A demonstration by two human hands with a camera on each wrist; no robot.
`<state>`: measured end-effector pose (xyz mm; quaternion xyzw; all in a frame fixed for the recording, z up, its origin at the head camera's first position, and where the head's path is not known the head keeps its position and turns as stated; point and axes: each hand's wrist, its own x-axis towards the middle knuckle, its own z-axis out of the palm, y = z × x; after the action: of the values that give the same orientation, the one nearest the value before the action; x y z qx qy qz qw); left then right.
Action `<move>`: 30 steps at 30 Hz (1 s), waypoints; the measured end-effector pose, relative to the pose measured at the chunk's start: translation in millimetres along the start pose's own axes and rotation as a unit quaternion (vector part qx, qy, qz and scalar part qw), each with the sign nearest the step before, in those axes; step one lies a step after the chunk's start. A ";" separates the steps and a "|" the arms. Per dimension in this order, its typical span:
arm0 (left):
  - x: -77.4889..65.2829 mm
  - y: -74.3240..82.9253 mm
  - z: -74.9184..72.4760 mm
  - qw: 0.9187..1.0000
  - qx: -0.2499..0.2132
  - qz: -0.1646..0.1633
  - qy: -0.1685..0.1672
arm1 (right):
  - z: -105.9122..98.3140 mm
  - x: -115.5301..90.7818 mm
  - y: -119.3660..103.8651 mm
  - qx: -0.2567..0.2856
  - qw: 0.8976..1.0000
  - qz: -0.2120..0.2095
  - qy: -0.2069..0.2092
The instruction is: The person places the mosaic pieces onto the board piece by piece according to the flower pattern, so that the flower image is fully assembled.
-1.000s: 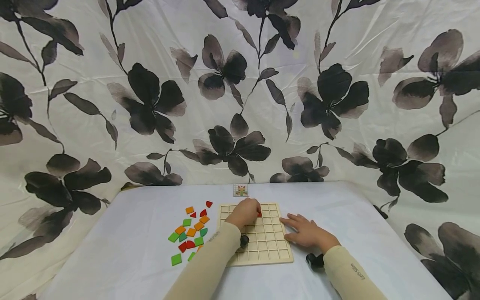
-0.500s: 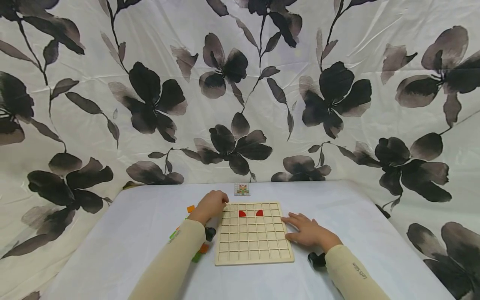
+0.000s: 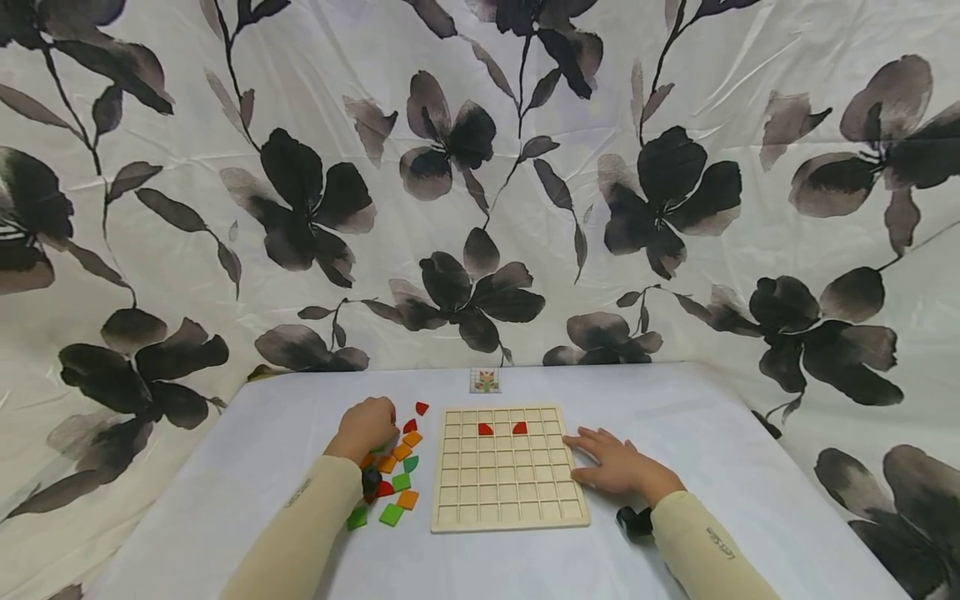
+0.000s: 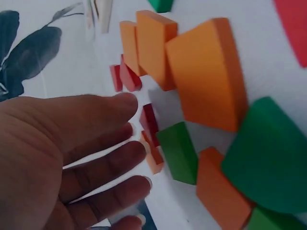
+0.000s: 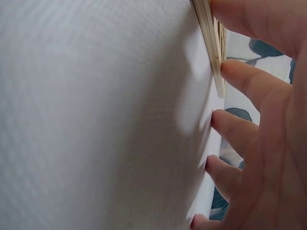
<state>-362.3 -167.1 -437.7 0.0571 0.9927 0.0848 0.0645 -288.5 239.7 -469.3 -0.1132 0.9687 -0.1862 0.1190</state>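
My left hand (image 3: 366, 429) hovers over the far left part of a pile of coloured wooden tiles. In the left wrist view its fingers are loosely bent with nothing between them, close to a small red tile (image 4: 149, 124) and a green square tile (image 4: 178, 152). My right hand (image 3: 618, 463) lies spread at the right side of a wooden grid board (image 3: 510, 483). Its thumb and forefinger touch the board's edge (image 5: 211, 43). Two red quarter-round tiles, one left (image 3: 486, 429) and one right (image 3: 520, 428), sit in cells near the board's far side.
Orange tiles (image 3: 407, 499), green tiles (image 3: 391, 514) and red tiles (image 3: 422, 408) are scattered between the left arm and the board. A small patterned card (image 3: 485, 381) lies behind the board. A flowered cloth (image 3: 480, 208) hangs behind the white table.
My left hand has let go of a red quarter-round tile on the board and moved left to the loose tiles. The right hand has stayed at the board's edge.
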 end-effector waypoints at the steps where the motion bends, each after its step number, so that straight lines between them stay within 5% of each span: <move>1: -0.7 -0.9 1.0 1.000 0.003 -0.004 -0.001 | 0.2 -0.2 -0.3 -0.001 1.000 0.000 0.000; 16: -3.9 -1.6 2.6 0.999 -0.038 -0.033 -0.007 | -1.2 -3.6 -1.8 0.000 1.000 -0.001 0.003; 30: 3.3 -7.9 6.6 0.986 -0.154 -0.053 -0.019 | 0.9 0.7 1.7 0.004 1.000 0.009 0.002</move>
<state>-365.5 -173.4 -445.9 -0.0042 0.9680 0.2322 0.0954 -289.2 240.8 -470.9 -0.1041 0.9691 -0.1889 0.1194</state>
